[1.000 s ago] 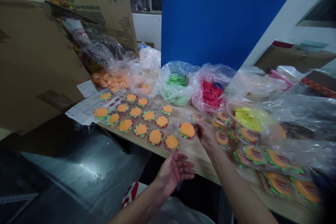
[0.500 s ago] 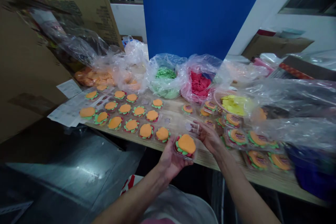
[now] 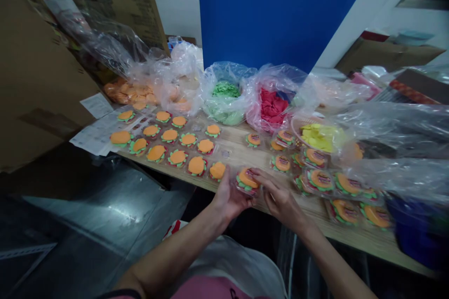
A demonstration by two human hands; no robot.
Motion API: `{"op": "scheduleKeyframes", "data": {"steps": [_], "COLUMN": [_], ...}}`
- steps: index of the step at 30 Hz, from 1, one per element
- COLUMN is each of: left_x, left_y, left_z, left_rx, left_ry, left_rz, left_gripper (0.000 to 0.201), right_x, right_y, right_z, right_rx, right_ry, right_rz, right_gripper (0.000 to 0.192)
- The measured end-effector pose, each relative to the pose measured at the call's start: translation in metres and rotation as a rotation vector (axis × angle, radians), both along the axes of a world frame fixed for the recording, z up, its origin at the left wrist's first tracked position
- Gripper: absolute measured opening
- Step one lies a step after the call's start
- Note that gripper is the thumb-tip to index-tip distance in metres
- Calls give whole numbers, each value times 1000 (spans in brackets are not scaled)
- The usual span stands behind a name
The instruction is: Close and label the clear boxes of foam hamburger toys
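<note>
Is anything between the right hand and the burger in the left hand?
Only the clear printed lid appears to lie over the burger, with the right hand at its edge; nothing else visible is in the way.

Dim, cool light washes over a table [image 3: 240, 138], where the wide lens stretches the edges. At eight o'clock the floor [image 3: 121, 217] throws back a pale glare; at nine, a box [image 3: 38, 88] sinks into shadow. Bags [image 3: 389, 170] at three glint in streaks (their folds smeared soft). Darkness closes the two-o'clock corner beside a leaning wall [image 3: 372, 7], and print on the packs [image 3: 346, 211] blurs past reading.
</note>
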State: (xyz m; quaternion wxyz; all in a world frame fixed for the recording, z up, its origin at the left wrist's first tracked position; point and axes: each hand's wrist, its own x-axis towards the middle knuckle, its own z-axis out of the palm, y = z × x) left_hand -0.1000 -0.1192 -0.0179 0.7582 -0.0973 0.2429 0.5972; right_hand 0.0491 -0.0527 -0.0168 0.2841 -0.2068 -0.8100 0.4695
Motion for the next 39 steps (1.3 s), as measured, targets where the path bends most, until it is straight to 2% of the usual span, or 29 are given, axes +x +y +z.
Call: {"op": "scheduleKeyframes", "data": {"steps": [3,6,8,11,13,17,20,26,29,32,34,36,39], "left_x": [-1,1,4,8,11,15,15,16,19,21,21,20,18], "left_y": [-3,-8,-11,-14,-16,-17,-18,-19,-19,-20,-20,-20,-17], "left_z": [1,3,4,6,6,3,0,-8,-8,-9,-9,-10,-10], "left_rx": [26,68,122,143,137,187,230,386,309,167,142,167,283], "left_ry": [200,453,512,554,591,632,669,742,782,827,844,878,936], "left_rz": [-16,12,31,34,43,52,26,-211,-212,-137,-110,-122,-232], "left_gripper": [36,32,34,36,36,38,41,31,33,37,36,35,31], "right_x": [3,2,-1,-5,-5,0,8,12,10,11,14,17,17], "right_y": [-2,0,3,3,-1,-13,-12,2,1,-4,-6,-7,-6], "right_z": [3,0,-5,-15,-21,-27,-24,-4,-7,-17,-21,-20,-9], "right_rx": [-79,-231,-395,-600,-648,-641,-619,-557,-573,-541,-496,-464,-399], "right_ry": [-5,84,138,135,147,213,152,47,35,96,106,50,-74], "right_rz": [-24,-253,-400,-393,-383,-453,-399,-215,-192,-320,-374,-342,-201], "right_gripper": [36,25,22,21,23,24,24,21,24,23,23,23,21]}}
